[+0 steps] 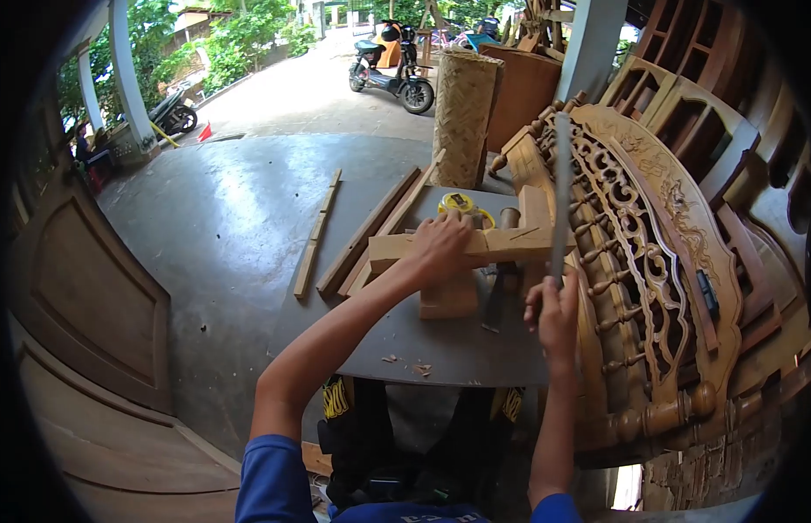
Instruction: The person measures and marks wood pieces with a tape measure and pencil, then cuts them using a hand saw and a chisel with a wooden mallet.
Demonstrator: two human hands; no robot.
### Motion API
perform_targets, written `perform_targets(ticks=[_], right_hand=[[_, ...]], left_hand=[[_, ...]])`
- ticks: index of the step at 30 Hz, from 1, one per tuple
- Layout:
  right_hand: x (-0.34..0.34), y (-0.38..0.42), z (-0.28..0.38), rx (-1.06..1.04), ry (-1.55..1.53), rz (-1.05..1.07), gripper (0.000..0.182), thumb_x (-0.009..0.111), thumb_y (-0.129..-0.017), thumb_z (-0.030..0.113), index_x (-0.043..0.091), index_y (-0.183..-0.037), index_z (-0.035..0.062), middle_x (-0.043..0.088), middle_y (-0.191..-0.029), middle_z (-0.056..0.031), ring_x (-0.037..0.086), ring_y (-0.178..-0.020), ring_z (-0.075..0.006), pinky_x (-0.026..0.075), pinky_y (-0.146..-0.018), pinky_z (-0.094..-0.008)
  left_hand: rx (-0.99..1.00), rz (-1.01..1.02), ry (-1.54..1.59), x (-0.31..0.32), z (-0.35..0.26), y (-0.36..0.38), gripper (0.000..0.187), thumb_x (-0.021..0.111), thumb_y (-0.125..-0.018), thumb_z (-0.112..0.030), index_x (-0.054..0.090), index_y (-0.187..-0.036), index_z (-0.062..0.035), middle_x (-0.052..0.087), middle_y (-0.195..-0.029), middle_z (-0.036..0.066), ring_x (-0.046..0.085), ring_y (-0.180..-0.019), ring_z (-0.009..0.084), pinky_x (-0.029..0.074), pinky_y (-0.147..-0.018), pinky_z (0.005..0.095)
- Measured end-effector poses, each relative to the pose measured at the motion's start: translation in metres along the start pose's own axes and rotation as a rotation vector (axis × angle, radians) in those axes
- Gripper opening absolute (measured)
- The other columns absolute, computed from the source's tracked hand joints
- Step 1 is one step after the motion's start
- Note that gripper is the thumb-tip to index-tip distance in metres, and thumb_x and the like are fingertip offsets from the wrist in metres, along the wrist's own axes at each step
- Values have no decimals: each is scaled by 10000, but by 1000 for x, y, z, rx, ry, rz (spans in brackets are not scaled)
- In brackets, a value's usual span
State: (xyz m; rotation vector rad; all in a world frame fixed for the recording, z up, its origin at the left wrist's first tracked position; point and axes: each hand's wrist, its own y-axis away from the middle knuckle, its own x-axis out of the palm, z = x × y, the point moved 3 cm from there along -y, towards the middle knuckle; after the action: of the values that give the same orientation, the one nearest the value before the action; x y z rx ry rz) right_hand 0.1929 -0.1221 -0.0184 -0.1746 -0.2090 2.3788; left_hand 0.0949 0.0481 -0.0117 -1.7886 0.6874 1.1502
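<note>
My left hand [445, 244] presses down on a light wooden piece [517, 242], its fingers curled over the far side. This piece lies across a wooden block [449, 298] on the grey table [388, 344]. In my right hand [555, 321] a long flat grey file [562, 187] stands nearly upright, just beside the right end of the piece. Behind my left hand lies a yellow tape measure [456, 203], partly covered. A dark tool [500, 296] sits beside the block, half hidden under the wood.
Wooden strips [371, 228] lie on the table's left, with shavings [421, 370] near its front edge. A carved wooden headboard [637, 218] leans close on the right. Wooden panels [100, 279] stand at left. Beyond are a rolled woven mat [465, 118] and a scooter [392, 74].
</note>
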Motion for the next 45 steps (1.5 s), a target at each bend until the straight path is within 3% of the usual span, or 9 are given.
perform_targets(ticks=[2, 4, 5, 7, 14, 18, 30, 36, 45], right_hand=[[11, -14, -21, -111, 205, 76, 211, 378, -896, 136, 396, -1077, 30, 503, -612, -58, 471, -437, -113, 375, -392, -272], [29, -31, -43, -429, 400, -2, 233, 386, -871, 89, 399, -1088, 6, 533, -577, -152, 534, -521, -362, 408, -505, -428], [40, -27, -28, -366, 421, 16, 278, 392, -861, 80, 378, -1130, 9, 552, -628, -227, 540, -624, -431, 414, -540, -472], [53, -24, -14, -338, 435, 6, 348, 392, -854, 71, 336, -1192, 12, 554, -657, -258, 545, -657, -433, 416, -559, -492], [71, -29, -13, -351, 593, 75, 563, 384, -821, 24, 175, -1343, 61, 567, -664, -247, 561, -654, -406, 434, -593, -491], [79, -24, -7, -298, 767, 111, 663, 410, -770, -24, 122, -1360, 65, 568, -678, -265, 577, -679, -406, 464, -611, -486], [19, 111, 14, -50, 1018, 258, 716, 440, -720, -50, 145, -1361, 74, 560, -642, -262, 577, -647, -414, 469, -598, -483], [61, 24, -7, -275, 950, 134, 744, 462, -695, -63, 155, -1360, 72, 564, -618, -247, 580, -623, -407, 473, -585, -478], [108, 24, -18, -240, 843, 202, 798, 485, -683, -49, 71, -1361, 31, 562, -629, -269, 586, -636, -407, 481, -585, -482]], left_hand=[[49, -73, -51, 6, 4, -3, 683, 665, -627, -536, 474, -989, 10, 534, -969, 205, 528, -938, 331, 413, -777, 415], [0, 1, -40, 4, 7, -6, 676, 682, -612, -517, 491, -972, 23, 578, -889, 210, 569, -847, 339, 440, -721, 418], [-33, 75, -8, 0, 6, -7, 658, 683, -610, -504, 506, -951, 30, 594, -839, 204, 584, -791, 340, 453, -682, 417], [-56, 118, 8, -3, 6, -9, 568, 678, -614, -474, 568, -840, 37, 612, -734, 199, 606, -662, 339, 474, -593, 411], [-62, 26, -22, 4, 11, -12, 385, 680, -580, -388, 618, -694, -25, 609, -666, 168, 611, -657, 314, 479, -594, 410], [-112, 108, -41, -2, 7, -11, 335, 655, -604, -296, 629, -787, -16, 610, -738, 199, 600, -700, 335, 470, -640, 420], [-214, 139, -26, -5, 1, -11, 468, 740, -514, -441, 650, -784, -69, 634, -770, 136, 620, -750, 275, 476, -671, 382], [-218, 126, -17, 4, 11, -13, 444, 717, -559, -431, 647, -800, -64, 629, -777, 158, 615, -758, 303, 480, -657, 398], [-220, 150, -64, -23, 38, 5, 368, 693, -616, -342, 620, -832, -54, 617, -824, 158, 595, -816, 311, 460, -674, 428]])
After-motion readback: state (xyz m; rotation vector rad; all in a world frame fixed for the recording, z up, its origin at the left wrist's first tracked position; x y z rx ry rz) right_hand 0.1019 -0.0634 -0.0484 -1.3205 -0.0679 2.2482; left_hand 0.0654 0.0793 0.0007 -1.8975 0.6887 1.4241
